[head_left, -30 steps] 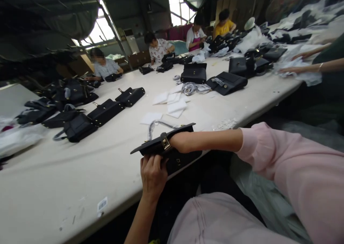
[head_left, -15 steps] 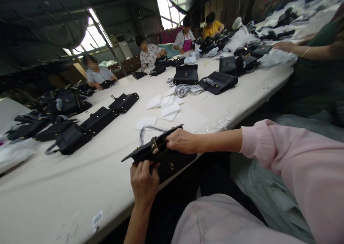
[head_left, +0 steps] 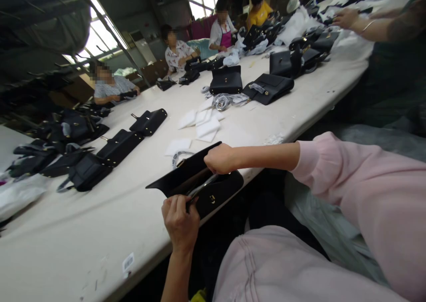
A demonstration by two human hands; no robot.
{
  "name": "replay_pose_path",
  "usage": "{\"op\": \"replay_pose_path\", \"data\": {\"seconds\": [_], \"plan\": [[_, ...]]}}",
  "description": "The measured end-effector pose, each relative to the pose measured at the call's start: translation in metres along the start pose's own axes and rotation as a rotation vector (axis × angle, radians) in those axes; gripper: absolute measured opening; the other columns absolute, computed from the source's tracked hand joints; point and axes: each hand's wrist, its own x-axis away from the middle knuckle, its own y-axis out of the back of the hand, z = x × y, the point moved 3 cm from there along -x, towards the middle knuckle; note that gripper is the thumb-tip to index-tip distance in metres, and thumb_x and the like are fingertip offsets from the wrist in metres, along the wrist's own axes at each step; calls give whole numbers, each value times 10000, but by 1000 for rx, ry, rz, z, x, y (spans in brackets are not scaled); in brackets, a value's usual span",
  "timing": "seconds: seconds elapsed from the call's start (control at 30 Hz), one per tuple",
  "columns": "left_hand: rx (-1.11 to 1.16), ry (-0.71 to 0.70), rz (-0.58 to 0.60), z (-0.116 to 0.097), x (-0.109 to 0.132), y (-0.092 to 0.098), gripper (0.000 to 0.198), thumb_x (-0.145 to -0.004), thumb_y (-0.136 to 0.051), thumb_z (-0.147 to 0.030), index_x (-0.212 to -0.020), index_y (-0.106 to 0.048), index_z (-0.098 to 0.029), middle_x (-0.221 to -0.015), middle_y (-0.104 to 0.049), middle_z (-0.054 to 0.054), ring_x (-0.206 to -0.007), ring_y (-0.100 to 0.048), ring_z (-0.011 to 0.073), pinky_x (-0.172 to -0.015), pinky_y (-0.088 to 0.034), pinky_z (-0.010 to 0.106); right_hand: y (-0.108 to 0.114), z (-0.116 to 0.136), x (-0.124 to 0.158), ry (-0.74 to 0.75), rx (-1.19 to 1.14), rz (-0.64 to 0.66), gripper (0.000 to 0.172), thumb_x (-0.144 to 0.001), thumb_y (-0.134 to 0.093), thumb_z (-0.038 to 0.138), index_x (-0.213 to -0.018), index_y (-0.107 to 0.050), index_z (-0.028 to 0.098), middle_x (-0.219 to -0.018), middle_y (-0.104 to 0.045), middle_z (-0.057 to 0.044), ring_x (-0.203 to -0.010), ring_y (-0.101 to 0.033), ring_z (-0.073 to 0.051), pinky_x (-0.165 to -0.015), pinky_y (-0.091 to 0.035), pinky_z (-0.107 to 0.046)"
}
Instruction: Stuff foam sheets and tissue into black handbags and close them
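A black handbag [head_left: 213, 195] with gold fittings lies at the near edge of the long white table [head_left: 100, 231], its flap [head_left: 179, 173] lifted open. My left hand [head_left: 179, 220] grips the bag's near left edge, fingers curled over the rim. My right hand [head_left: 218, 158] is closed at the bag's top opening, fingers tucked in by the flap; what they pinch is hidden. A plastic-wrapped strap [head_left: 178, 157] lies on the table just behind the bag.
Several black bags [head_left: 120, 144] lie in a row at left, more bags [head_left: 268, 86] and white paper sheets [head_left: 206, 124] sit mid-table. Several people work along the far side. Another person's arms [head_left: 366, 24] reach in at upper right. A barcode sticker [head_left: 127, 262] is near the front edge.
The flap has swung from closed to open. My right hand came off the flap's top and moved to the bag's opening. The view shifted slightly.
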Motion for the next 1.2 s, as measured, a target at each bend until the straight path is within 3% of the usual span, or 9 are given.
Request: {"op": "replay_pose_path", "data": {"seconds": [0.1,0.27,0.47,0.6,0.77,0.87,1.0,1.1,1.2], "plan": [[1,-19,-13,-7,4,0,126,-824,-634,-180,-761,-526,-195,-711,-560,36,-776,-483,229,-786,-410,379,-9,13,-14,28,96,-7,240,-698,-639,34,-920,-715,80,-901,-700,-161,-871,-639,-285,-724,-489,-329],[-24,-13,11,-4,5,1,128,-827,-636,-199,-755,-530,-189,-734,-573,45,-817,-497,234,-801,-414,371,-19,10,-26,89,46,222,152,-649,-687,9,-776,-741,71,-708,-694,-93,-693,-621,-230,-646,-468,-294],[20,51,111,18,-11,7,128,-846,-637,-271,-778,-563,-190,-761,-591,32,-809,-509,231,-811,-417,376,-4,-31,24,41,-334,-372,249,-858,-572,117,-1026,-746,174,-933,-690,-53,-832,-627,-172,-756,-462,-240],[23,-19,184,7,-24,-2,172,-905,-560,-319,-801,-601,-188,-789,-620,39,-763,-542,222,-779,-422,370,-39,-44,42,28,-381,-495,392,-813,-551,50,-1159,-681,180,-1183,-562,-103,-993,-605,-204,-889,-477,-294],[156,-36,237,-12,-50,-26,198,-944,-455,-208,-1059,-613,-176,-986,-682,77,-868,-642,213,-775,-481,321,-67,-45,29,117,-523,-642,519,-778,-460,-14,-1224,-627,192,-1278,-536,-82,-1123,-560,-207,-993,-451,-330],[295,-47,446,-18,-75,-41,240,-900,-516,-161,-1115,-606,-216,-1032,-696,56,-923,-659,210,-822,-501,318,-69,-45,23,67,-592,-651,519,-805,-423,1,-1266,-593,167,-1158,-614,-87,-937,-634,-186,-874,-524,-322],[389,-131,734,-28,-104,-48,333,-832,-578,-128,-1152,-594,-220,-962,-704,45,-882,-666,199,-794,-511,301,-74,-47,23,-36,-880,-563,542,-853,-360,54,-1373,-484,144,-893,-654,-51,-491,-566,-88,-461,-511,-198],[391,-231,816,-35,-112,-50,412,-788,-641,-185,-1192,-561,-206,-916,-692,35,-788,-656,176,-718,-507,272,-80,-50,24,-19,-1016,-584,552,-846,-359,70,-1373,-488,169,-915,-647,-45,-496,-571,-74,-420,-492,-161],[313,-280,756,-39,-108,-56,443,-793,-634,-178,-1222,-524,-183,-885,-683,41,-773,-647,182,-692,-491,270,-86,-53,23,-17,-1082,-608,524,-869,-372,114,-1375,-490,181,-893,-653,-36,-517,-584,-83,-433,-505,-168]]}}
